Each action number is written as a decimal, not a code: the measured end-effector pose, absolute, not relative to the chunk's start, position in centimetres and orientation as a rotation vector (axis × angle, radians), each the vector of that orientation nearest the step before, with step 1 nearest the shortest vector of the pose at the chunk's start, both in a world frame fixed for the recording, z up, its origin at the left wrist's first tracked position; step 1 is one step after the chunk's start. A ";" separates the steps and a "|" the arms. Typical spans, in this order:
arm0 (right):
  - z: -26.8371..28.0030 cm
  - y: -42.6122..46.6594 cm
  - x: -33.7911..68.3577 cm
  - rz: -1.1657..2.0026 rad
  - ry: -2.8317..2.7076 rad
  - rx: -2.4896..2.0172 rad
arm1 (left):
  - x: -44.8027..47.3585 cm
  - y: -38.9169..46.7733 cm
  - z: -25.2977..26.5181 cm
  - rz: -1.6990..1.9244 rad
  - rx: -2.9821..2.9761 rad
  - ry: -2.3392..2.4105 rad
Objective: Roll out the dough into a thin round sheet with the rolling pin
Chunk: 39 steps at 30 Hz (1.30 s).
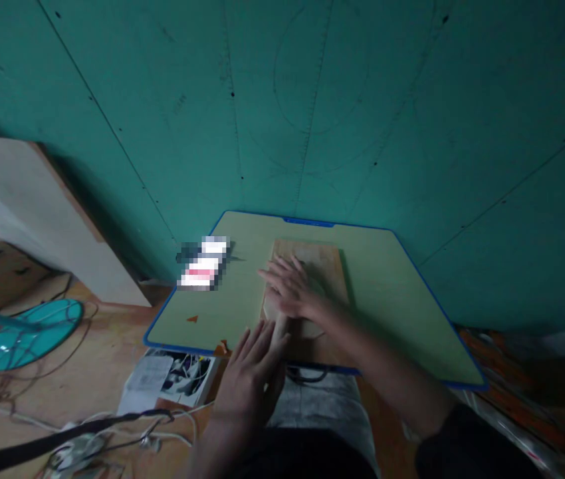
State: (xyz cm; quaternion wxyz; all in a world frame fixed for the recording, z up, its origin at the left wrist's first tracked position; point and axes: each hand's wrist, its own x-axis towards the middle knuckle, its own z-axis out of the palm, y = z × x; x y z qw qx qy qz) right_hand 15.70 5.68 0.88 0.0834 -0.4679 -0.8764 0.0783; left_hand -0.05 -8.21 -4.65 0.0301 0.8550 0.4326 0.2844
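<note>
A wooden board [330, 261] lies on a small pale-green tabletop [392, 286] with a blue edge. My right hand [288, 286] rests palm down on the board, its fingers stretched and spread. Beneath it a thin pale piece [273, 311] shows in part; what it is I cannot make out. My left hand [255, 362] is at the near left corner of the board, fingers extended towards the right hand. Its fingertips reach the pale piece or the board's edge, and I cannot tell which they touch.
A blurred-out phone-like object [205, 263] lies at the table's left, with small orange-brown scraps [192, 319] nearby. A green wall [312, 133] rises behind. Below left are a box of cables [187, 376], loose cords and a turquoise round base [38, 332].
</note>
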 end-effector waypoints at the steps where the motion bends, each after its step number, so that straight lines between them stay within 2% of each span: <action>1: 1.1 6.0 14.8 0.241 -2.619 -1.419 | -0.6 -8.2 -4.7 0.898 2.601 1.365; 8: 1.3 6.9 12.7 0.235 -2.625 -1.442 | -1.3 -8.3 -3.6 0.839 2.529 1.564; 18: -0.9 3.4 22.1 0.181 -2.603 -1.373 | 4.4 -8.4 -3.0 0.751 2.612 1.228; 30: 0.5 8.0 11.5 0.391 -2.554 -1.376 | -2.0 -6.5 -4.1 0.731 2.523 1.495; 33: 0.0 7.7 12.9 0.383 -2.416 -1.284 | -1.8 -6.3 -3.8 0.718 2.522 1.452; 39: -2.4 4.7 21.8 0.648 -1.849 -1.252 | -1.5 -5.8 -3.4 0.787 2.431 1.486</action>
